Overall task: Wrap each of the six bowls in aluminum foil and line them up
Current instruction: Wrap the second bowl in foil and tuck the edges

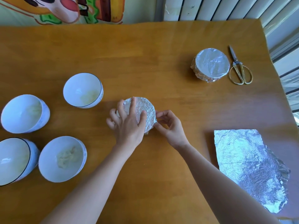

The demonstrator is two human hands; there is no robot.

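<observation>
Pressing foil-covered bowl (147,105) at table (161,62) centre, left hand (127,126) lay flat, fingers spread, on top; right hand (169,126) pinched foil edge (152,125) at bowl's 4 o'clock, likely nearer for next tuck.

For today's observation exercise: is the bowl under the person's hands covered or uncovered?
Covered: crinkled foil spans the bowl, top and side. The left hand presses on it; the right hand pinches foil at its edge.

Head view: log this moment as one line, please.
phase: wrapping | left hand: presses foil-covered bowl top | right hand: pinches its side foil | done: one wrapped bowl beside scissors | pending: four bare bowls | spare: foil sheets
</observation>
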